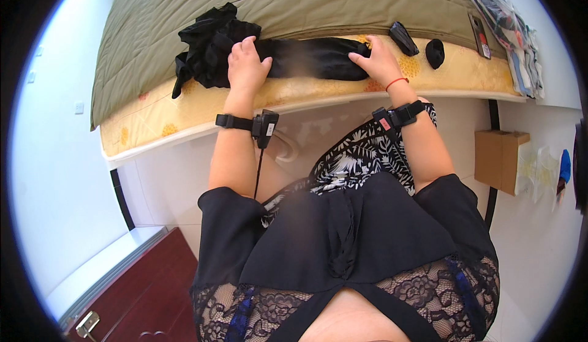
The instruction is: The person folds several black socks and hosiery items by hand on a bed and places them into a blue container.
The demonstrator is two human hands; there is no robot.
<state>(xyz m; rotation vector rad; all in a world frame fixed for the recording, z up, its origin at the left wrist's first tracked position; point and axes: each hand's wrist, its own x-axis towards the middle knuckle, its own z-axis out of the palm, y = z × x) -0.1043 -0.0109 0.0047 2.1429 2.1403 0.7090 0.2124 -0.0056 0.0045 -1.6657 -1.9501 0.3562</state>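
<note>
A black cloth garment (pixel 306 59) lies in a long, flat strip along the bed's near edge, with its left part (pixel 211 45) bunched in a loose heap. My left hand (pixel 246 66) rests where the strip meets the heap, its thumb spread from the fingers. At the strip's right end is my right hand (pixel 378 63); its thumb touches the cloth and its fingers stretch past the end, thumb and fingers apart. Two small black bundles, one longish (pixel 403 38) and one rounded (pixel 435 54), lie to the right of that hand.
A green quilted cover (pixel 343 5) spreads over the far part of the yellow patterned mattress (pixel 294 91). On the right are a dark phone-like slab (pixel 479 36) and clothes in clear plastic (pixel 502 17). A cardboard box (pixel 496 158) stands beyond, lower right. A dark red wooden panel (pixel 141 293) is lower left.
</note>
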